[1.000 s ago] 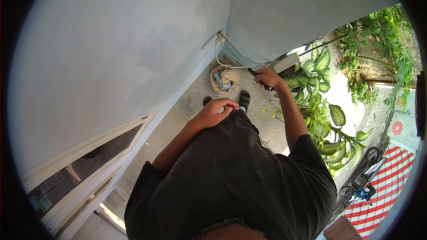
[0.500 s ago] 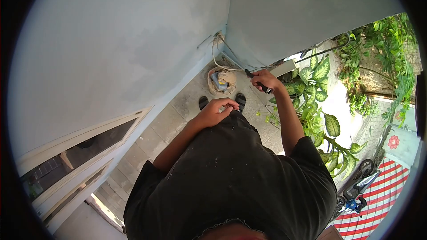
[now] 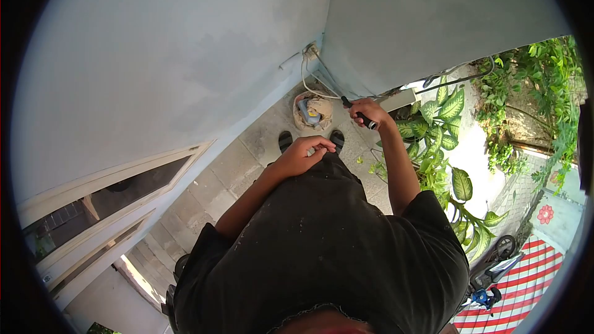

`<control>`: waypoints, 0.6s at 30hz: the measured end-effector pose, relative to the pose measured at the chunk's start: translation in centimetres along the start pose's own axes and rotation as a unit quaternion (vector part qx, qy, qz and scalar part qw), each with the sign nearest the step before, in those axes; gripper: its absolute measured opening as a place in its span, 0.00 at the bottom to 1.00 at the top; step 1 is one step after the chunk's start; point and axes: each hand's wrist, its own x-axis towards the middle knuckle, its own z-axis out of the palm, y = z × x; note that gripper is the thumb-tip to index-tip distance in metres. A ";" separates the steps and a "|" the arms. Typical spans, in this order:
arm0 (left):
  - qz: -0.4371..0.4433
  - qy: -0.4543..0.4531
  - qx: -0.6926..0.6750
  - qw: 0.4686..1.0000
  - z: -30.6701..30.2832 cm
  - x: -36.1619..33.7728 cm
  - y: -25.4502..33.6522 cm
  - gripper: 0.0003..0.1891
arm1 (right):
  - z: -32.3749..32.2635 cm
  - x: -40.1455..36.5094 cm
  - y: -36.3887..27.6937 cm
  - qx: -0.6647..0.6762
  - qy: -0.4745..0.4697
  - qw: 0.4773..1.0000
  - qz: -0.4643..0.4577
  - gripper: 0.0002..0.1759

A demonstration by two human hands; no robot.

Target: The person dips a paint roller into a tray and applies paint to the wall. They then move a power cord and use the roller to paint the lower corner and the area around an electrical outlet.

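Pale grey-blue walls (image 3: pixel 154 62) meet in a corner above grey paving (image 3: pixel 232 167), where my sandalled feet stand. My right hand (image 3: pixel 366 112) wraps its fingers around a slim black cylindrical tool (image 3: pixel 371 125); a white cable (image 3: pixel 303 75) loops from a wall outlet (image 3: pixel 310 51) toward its tip, though I cannot tell if they join. My left hand (image 3: pixel 314 148) lies close to my dark clothing, fingers loosely bent; whether it pinches anything, I cannot tell. Between the corner and my feet sits an open beige bag (image 3: pixel 322 107) with a grey item inside. Leafy green plants (image 3: pixel 450 106) grow to the right, near bright ground and a red-and-white striped surface (image 3: pixel 529 278).
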 end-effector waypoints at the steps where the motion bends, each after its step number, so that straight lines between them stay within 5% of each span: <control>1: -0.001 -0.007 0.001 1.000 0.1 0.1 -0.1 0.11 | 0.1 1.4 0.8 0.001 0.001 1.000 0.000 0.15; 6: -0.009 -0.015 0.000 1.000 0.2 0.1 -0.1 0.11 | 1.4 5.3 1.8 -0.071 0.025 0.997 -0.003 0.05; 18: -0.019 -0.008 -0.001 1.000 -0.1 -0.7 -0.4 0.10 | 5.8 4.4 5.9 -0.230 0.075 0.970 -0.034 0.10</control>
